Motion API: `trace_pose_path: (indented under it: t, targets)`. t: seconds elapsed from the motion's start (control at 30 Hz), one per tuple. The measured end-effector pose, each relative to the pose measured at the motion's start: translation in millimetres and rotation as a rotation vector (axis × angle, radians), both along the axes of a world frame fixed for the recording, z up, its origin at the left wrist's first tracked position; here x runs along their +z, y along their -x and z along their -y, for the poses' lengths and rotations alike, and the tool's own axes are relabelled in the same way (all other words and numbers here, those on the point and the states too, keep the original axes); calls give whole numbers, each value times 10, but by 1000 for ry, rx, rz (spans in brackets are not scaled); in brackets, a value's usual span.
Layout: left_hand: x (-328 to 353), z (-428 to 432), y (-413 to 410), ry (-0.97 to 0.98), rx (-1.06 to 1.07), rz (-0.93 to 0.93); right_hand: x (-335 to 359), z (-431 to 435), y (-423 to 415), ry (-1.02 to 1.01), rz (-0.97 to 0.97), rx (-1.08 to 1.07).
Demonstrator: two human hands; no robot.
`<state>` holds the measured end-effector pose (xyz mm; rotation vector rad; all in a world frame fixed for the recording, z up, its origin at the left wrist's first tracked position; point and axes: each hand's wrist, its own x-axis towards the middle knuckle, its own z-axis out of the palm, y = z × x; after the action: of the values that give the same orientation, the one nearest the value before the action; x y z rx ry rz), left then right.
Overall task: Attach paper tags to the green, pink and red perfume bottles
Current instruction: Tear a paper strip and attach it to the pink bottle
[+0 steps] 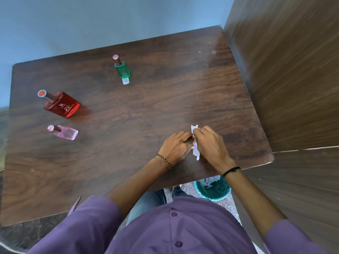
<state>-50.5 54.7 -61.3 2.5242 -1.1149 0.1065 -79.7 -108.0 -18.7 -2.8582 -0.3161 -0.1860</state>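
A green perfume bottle (pixel 123 69) stands at the back middle of the wooden table (pixel 146 107), with a white paper tag (pixel 125 81) sticking out at its base. The red bottle (pixel 61 104) stands at the left. Just in front of it is the small pink bottle (pixel 65 132); I see no tag on either. Near the front right, my left hand (pixel 175 146) and my right hand (pixel 211 143) both pinch a white strip of paper (pixel 195 143) between them, low over the table. Most of the strip is hidden by the fingers.
A wooden panel (pixel 293 79) rises along the table's right edge. A teal waste bin (pixel 213 188) with paper scraps stands on the floor under the front edge. A blue-grey wall runs behind the table.
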Motion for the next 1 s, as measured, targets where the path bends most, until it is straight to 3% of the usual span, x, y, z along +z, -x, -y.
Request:
trace_pose_path:
  t: [0.17,0.47,1.0]
  targets:
    - [22,17,6,-29,7,-8,-46,-1,25,-196,-42,-96]
    - [65,24,-11,-145,-52,141,-62,100,-86,-510,-220,-360]
    - [160,90,-20,-179,-85,95,3,162,-153,-699,-383,-548]
